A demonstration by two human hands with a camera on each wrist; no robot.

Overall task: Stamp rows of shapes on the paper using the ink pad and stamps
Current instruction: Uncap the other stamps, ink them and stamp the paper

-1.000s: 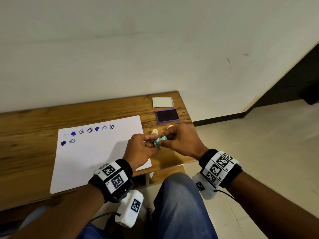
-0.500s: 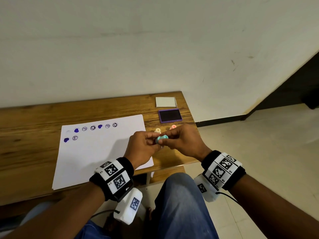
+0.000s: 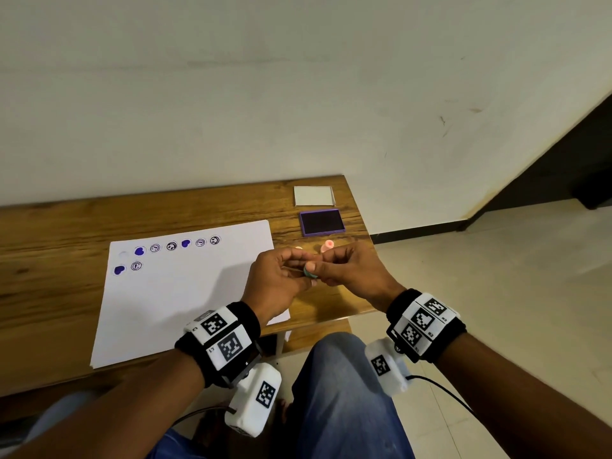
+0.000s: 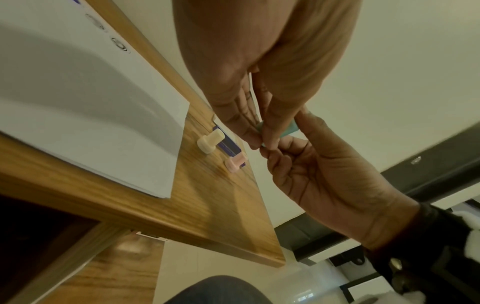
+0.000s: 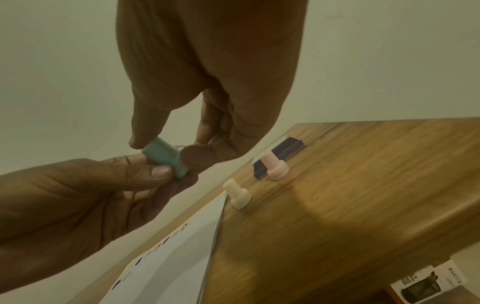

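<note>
Head view: left hand (image 3: 276,286) and right hand (image 3: 352,271) both pinch small teal plastic stamp (image 3: 310,275), held above wooden table (image 3: 66,233) near its front edge. Left wrist view: stamp (image 4: 288,129) between fingertips. Right wrist view: shared fingertip pinch could slip, dropping stamp (image 5: 166,158).

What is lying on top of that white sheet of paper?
The paper carries purple stamped marks: hearts and round faces, a row of them and two below. No stamp rests on it. The left hand hangs above its right edge and hides a strip there.
</note>
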